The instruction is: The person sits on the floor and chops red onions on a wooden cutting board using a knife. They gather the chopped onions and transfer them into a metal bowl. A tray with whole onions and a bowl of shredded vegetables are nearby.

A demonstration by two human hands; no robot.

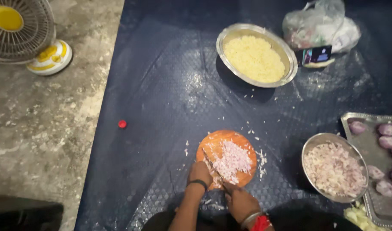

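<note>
— Steel, I think: the knife (214,170) is a thin dark blade, and the right hand (240,202) is closed round its handle at the board's near edge.

— Which way does the blade run?

— From the right hand toward eleven o'clock, so its long axis slants up and left across the round wooden cutting board (226,158). The left hand (199,173) sits on the far end of the blade, fingers curled down over its spine — pressing, as far as I can tell.

— And the chopped onion?

— The pile of chopped onion (233,160) lies just beyond the blade, at about one o'clock from the left hand's fingers, touching the blade's edge. Both hands are close; the left is nearer the heap.

— Further out?

— Scraps are scattered over the dark blue mat (153,85). At three o'clock from the board stands a steel bowl of chopped onion (335,171), and past it a metal tray (371,145) with peeled whole onions (386,141). At twelve o'clock, well apart, a steel bowl of pale yellow bits (256,57). A red bottle cap (122,124) lies at ten o'clock.

— Anything unclear?

— The knife's tip and handle are hidden under the hands, the tray is cut off at the right edge, and the picture is too soft to say whether the left fingertips touch the board.
</note>
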